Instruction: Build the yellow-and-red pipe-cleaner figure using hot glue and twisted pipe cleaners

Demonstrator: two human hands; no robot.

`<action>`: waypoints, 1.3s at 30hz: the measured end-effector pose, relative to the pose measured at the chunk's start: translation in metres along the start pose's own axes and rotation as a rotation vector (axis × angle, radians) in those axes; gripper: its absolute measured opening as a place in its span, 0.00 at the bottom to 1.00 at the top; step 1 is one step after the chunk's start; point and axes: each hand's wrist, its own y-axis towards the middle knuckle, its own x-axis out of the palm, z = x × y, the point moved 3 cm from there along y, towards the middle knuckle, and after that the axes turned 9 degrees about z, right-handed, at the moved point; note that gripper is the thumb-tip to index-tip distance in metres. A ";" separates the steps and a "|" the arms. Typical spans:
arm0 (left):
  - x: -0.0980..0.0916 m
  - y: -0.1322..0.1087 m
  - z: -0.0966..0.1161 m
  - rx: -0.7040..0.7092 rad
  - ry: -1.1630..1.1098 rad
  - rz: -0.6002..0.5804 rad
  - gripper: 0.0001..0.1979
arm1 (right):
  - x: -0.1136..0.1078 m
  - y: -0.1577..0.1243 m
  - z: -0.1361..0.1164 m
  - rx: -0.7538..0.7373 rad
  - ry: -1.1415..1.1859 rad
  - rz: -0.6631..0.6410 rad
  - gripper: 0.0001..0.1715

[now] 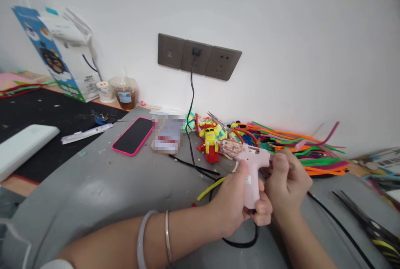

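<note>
My left hand [237, 202] is wrapped round the handle of a pale pink hot glue gun [254, 164], held above the grey mat with its nozzle pointing left. At the gun's rear, my right hand [286, 181] is closed in a pinch on what looks like a glue stick, mostly hidden by the fingers. Just beyond the nozzle stands a small yellow and red pipe-cleaner figure [211, 139]. A yellow pipe cleaner [211, 189] lies beside my left wrist. The gun's black cord [240, 244] loops beneath my hands.
Colourful pipe cleaners [325, 162] are heaped along the wall, with small scissors [218, 122] among the pieces. Large scissors [371, 223] lie at right. Further left are a pink-edged phone [133, 135], a drink cup [125, 94] and a paper bag [67, 56]. A wall socket [196, 58] holds a plug.
</note>
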 end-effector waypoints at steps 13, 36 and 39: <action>-0.001 0.001 -0.003 0.076 0.023 0.024 0.35 | 0.002 0.002 0.000 -0.047 0.026 -0.025 0.24; -0.001 0.000 0.004 0.099 -0.040 0.057 0.37 | 0.009 0.020 -0.026 -0.095 -0.080 -0.259 0.20; -0.001 0.001 0.005 0.112 -0.048 0.044 0.37 | 0.011 0.021 -0.028 -0.099 -0.084 -0.256 0.20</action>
